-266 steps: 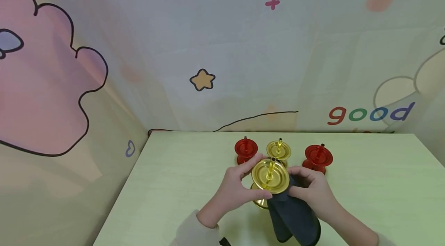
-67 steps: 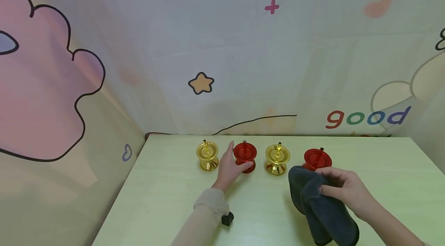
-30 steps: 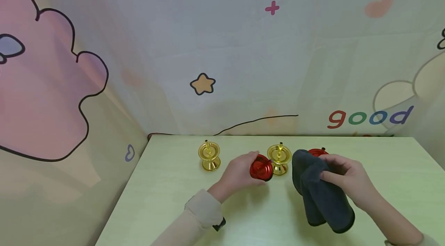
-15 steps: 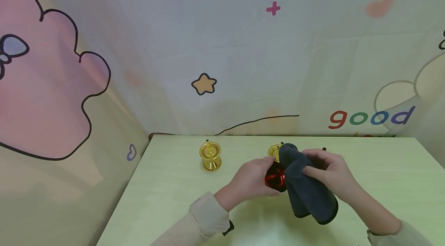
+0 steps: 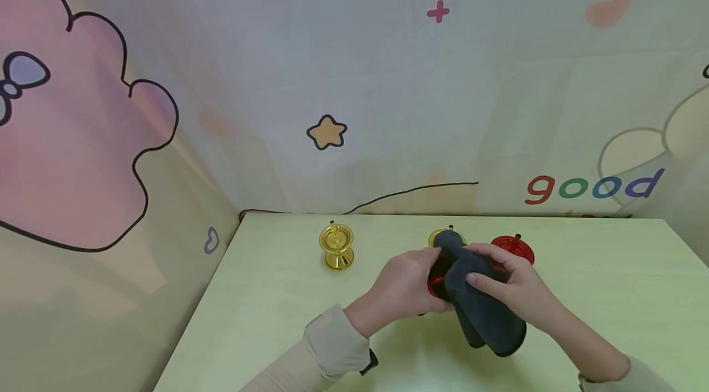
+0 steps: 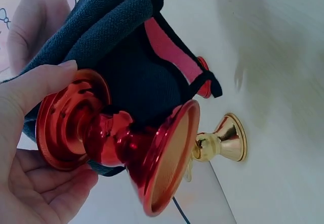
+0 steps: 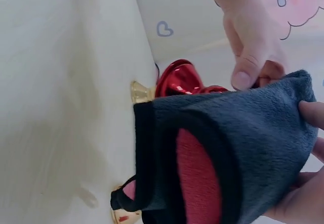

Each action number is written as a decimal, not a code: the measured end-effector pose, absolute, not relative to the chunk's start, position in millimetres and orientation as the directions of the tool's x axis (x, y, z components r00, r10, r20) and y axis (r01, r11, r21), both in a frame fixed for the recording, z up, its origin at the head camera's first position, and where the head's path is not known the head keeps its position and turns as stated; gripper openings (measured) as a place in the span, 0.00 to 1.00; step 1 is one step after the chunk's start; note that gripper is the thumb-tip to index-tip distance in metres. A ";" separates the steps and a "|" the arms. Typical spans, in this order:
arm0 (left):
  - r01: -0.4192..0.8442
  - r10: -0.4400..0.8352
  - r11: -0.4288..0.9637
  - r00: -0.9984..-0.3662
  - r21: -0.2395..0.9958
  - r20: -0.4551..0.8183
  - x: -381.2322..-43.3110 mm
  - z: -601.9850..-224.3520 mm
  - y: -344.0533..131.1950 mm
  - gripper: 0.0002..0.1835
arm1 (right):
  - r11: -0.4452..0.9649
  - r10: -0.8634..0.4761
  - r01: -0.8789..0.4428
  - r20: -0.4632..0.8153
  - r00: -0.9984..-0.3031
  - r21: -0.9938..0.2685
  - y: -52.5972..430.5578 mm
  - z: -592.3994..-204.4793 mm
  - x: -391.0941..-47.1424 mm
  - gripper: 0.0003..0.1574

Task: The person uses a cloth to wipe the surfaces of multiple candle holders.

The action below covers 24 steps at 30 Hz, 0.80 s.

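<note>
My left hand (image 5: 407, 284) grips a shiny red candlestick (image 6: 109, 138) by its wide dish, thumb on one side of the rim and fingers on the other. It is tilted off the table, its flared foot showing in the left wrist view. My right hand (image 5: 512, 287) pinches a folded dark grey cloth (image 5: 484, 309) with black edging and a pink underside (image 7: 197, 178). The cloth lies up against the red candlestick's dish and hides much of it from the head view. The candlestick's spike is hidden behind the cloth.
On the pale table (image 5: 266, 318), a gold candlestick (image 5: 336, 247) stands upright to the left. Behind my hands is another gold candlestick (image 5: 437, 236), mostly covered by the cloth. A second red candlestick (image 5: 515, 247) stands behind my right hand. A printed backdrop (image 5: 388, 103) rises along the back edge.
The gold candlestick earlier held against the cloth now stands at far left. My left hand has since lifted the red candlestick from between the gold ones and carried it right to the cloth.
</note>
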<state>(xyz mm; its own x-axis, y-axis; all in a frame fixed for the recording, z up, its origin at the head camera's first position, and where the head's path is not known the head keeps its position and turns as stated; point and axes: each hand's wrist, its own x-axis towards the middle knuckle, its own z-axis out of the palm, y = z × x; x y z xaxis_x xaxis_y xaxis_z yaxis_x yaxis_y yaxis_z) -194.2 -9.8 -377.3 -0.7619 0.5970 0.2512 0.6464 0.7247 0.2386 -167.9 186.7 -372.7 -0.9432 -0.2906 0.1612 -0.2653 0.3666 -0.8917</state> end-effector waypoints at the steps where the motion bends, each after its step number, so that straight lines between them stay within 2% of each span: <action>1: 0.642 0.592 0.731 -0.765 0.231 0.251 -193.4 -376.9 -9.9 0.35 | 0.372 -0.290 -0.257 0.151 -0.945 -0.892 185.6 -373.9 -167.7 0.28; 6: 0.632 0.585 0.753 -0.771 0.184 0.252 -188.8 -377.4 -10.1 0.36 | 0.399 -0.267 -0.259 0.159 -0.950 -0.879 181.5 -381.0 -167.2 0.26; 11: 0.685 0.623 0.709 -0.721 0.171 0.303 -184.3 -379.8 -11.0 0.36 | 0.436 -0.225 -0.336 0.260 -0.939 -0.835 179.8 -386.0 -165.9 0.16; 14: 0.696 0.630 0.686 -0.714 0.212 0.305 -184.3 -382.0 -13.6 0.40 | 0.451 -0.205 -0.362 0.299 -0.932 -0.816 180.6 -386.8 -163.8 0.14; 19: 0.639 0.604 0.678 -0.766 0.363 0.219 -187.0 -382.7 -19.7 0.49 | 0.441 -0.186 -0.412 0.368 -0.911 -0.798 183.1 -386.3 -160.0 0.15; 24: 0.620 0.616 0.630 -0.766 0.468 0.184 -189.6 -380.4 -21.2 0.49 | 0.379 -0.192 -0.450 0.407 -0.893 -0.809 183.6 -386.6 -158.1 0.15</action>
